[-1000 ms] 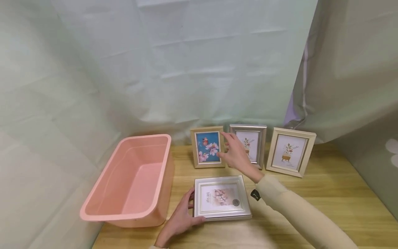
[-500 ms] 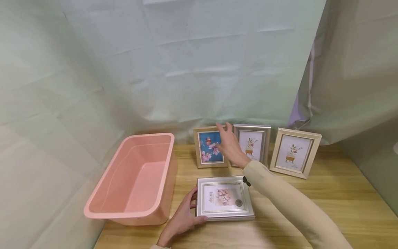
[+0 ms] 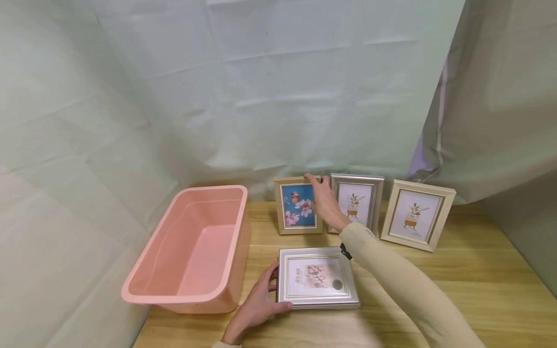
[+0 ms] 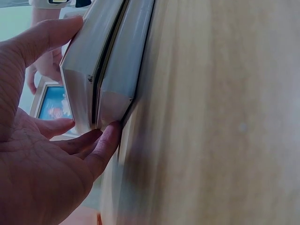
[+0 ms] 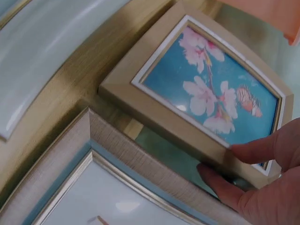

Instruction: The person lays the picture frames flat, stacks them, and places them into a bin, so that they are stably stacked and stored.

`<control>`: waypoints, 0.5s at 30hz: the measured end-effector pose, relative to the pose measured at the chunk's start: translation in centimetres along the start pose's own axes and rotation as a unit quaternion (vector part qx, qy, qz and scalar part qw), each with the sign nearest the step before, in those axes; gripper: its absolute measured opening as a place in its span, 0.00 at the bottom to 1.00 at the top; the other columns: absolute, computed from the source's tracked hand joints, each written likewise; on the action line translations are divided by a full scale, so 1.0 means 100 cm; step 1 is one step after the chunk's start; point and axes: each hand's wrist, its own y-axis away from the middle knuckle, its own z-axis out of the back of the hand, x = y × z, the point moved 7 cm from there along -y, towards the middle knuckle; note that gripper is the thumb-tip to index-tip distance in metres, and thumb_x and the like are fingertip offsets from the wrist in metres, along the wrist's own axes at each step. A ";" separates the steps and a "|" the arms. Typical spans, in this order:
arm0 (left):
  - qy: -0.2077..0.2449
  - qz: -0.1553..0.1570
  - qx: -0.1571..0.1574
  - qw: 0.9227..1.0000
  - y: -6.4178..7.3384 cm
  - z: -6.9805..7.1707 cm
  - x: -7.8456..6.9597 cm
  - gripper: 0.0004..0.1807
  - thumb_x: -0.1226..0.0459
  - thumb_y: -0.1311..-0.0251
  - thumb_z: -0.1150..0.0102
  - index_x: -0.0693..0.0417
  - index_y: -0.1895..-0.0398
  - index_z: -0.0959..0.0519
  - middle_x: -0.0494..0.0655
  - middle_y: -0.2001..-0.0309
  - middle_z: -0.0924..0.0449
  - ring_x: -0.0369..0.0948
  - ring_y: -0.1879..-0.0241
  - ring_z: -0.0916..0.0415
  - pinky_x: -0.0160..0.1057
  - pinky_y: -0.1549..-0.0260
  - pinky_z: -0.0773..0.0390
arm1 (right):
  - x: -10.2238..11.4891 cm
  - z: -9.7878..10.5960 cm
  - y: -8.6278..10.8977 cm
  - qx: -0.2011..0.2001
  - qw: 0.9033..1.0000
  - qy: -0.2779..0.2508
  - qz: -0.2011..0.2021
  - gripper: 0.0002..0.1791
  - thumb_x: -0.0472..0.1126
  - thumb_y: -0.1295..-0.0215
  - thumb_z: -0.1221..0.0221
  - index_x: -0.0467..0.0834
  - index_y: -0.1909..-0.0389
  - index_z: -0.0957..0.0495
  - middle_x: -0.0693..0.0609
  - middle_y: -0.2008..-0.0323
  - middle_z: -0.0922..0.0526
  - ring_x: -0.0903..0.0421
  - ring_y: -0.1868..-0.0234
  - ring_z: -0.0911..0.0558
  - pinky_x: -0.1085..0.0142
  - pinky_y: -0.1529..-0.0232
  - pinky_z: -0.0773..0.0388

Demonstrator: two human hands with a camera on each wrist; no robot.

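My left hand (image 3: 258, 304) holds a corner of a silver picture frame (image 3: 315, 285) lying flat on the table, thumb at its front edge and fingers along its left side. The left wrist view shows a second frame (image 4: 124, 61) stacked beneath it. Farther back, my right hand (image 3: 327, 205) pinches the right edge of an upright light-wood picture frame (image 3: 287, 231) with pink blossoms and a butterfly on blue. In the right wrist view, one digit (image 5: 255, 151) lies on that frame's face and another is at its side edge.
A pink plastic tub (image 3: 241, 232) stands at the left. Right of the blossom frame stand a silver-grey frame (image 3: 377, 205) and a pale gold frame (image 3: 444, 215), both with plant pictures. Pale curtains (image 3: 278, 96) hang behind the wooden table (image 3: 461, 275).
My right hand has moved up along the blossom frame's right edge and closed its fingers on it. The left hand stays on the stacked frames. The head view has shifted slightly left.
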 end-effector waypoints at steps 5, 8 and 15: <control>-0.009 -0.001 -0.003 1.000 0.000 0.000 -0.001 0.63 0.67 0.51 0.15 0.65 0.14 0.46 0.70 0.25 0.30 0.59 0.37 0.18 0.38 0.41 0.17 | -0.005 0.001 -0.002 -0.004 0.999 0.020 0.042 0.52 0.14 0.45 0.39 0.54 0.20 0.31 0.27 0.30 0.34 0.47 0.64 0.22 0.63 0.72 0.21; -0.009 -0.001 -0.004 1.000 0.000 0.000 -0.002 0.63 0.67 0.51 0.15 0.65 0.14 0.46 0.70 0.25 0.30 0.58 0.38 0.18 0.36 0.42 0.18 | -0.001 0.004 0.003 -0.007 0.998 0.023 0.064 0.50 0.17 0.45 0.38 0.52 0.21 0.30 0.29 0.35 0.30 0.44 0.57 0.21 0.60 0.66 0.19; -0.002 0.003 -0.002 1.000 0.000 -0.001 -0.001 0.63 0.68 0.51 0.15 0.66 0.14 0.46 0.69 0.25 0.30 0.58 0.37 0.18 0.34 0.42 0.20 | 0.012 0.011 0.017 -0.021 0.995 0.022 0.096 0.46 0.21 0.45 0.33 0.48 0.23 0.27 0.33 0.45 0.22 0.44 0.55 0.23 0.52 0.53 0.19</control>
